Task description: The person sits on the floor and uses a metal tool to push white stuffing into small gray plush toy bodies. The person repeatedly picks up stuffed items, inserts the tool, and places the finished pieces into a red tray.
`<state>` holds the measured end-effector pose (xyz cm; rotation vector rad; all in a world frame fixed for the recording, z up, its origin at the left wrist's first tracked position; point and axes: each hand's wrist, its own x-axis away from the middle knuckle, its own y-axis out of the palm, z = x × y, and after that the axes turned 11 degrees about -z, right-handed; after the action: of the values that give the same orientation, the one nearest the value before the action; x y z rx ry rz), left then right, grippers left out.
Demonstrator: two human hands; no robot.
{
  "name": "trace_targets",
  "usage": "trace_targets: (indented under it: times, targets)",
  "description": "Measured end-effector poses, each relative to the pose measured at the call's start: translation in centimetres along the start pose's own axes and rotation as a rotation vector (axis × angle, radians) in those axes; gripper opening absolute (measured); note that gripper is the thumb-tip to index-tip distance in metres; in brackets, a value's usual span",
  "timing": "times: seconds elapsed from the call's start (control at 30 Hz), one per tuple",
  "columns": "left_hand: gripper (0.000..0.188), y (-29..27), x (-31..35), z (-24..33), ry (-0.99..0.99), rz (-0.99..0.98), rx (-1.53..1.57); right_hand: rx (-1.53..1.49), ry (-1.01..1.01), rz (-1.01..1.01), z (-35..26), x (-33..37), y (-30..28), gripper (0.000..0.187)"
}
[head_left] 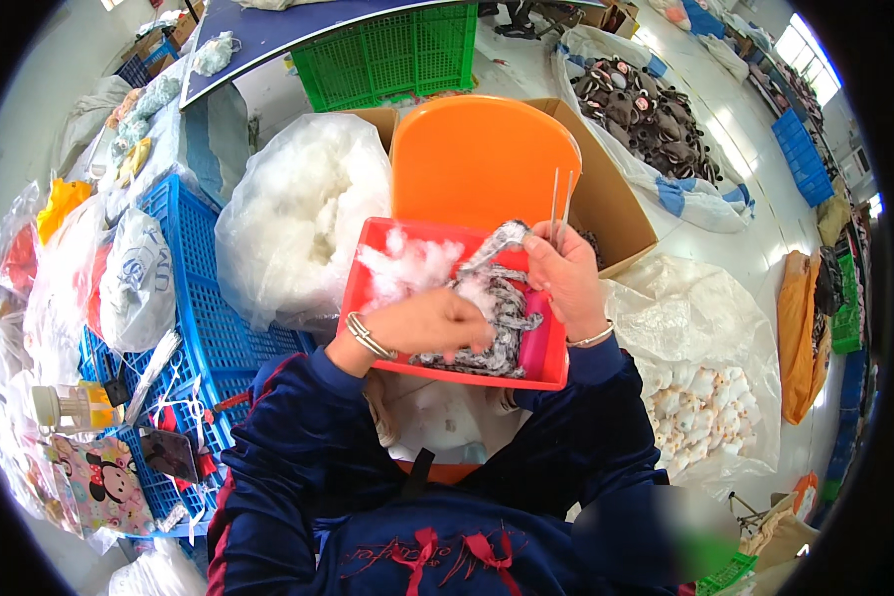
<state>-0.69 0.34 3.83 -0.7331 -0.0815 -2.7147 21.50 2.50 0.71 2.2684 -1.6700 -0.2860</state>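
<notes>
On my lap rests a red tray (368, 260) with white stuffing (412, 260) and a heap of grey-and-white fuzzy plush pieces (507, 350). My right hand (566, 276), over the tray's right side, grips metal tweezers (555, 204) with two thin prongs pointing up. The same fingers pinch a slim grey plush piece (502, 238) that slants down to the left. My left hand (422, 325) hangs low over the heap, its fingers curled; what lies between them is hidden. Something bright pink (537, 338) lies at the tray's right inside.
An orange stool (482, 149) stands just beyond the tray, before a cardboard box (606, 199). Left are a bag of white stuffing (313, 199) and a blue crate (194, 288) bearing scissors and a phone. Right is a plastic sheet with small white pieces (700, 412).
</notes>
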Motion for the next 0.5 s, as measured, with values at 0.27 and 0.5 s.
trace_targets:
  times: [0.27, 0.5]
  targets:
    - [0.034, -0.5, -1.5, -1.3, 0.324, 0.445, 0.666, 0.492, -0.19, -0.204, 0.0, 1.2, 2.6, 0.014]
    - [0.019, -0.9, -1.1, -2.4, 0.362, 0.548, 0.548, 0.699, -0.198, -0.261, 0.1, 1.3, 2.9, 0.016]
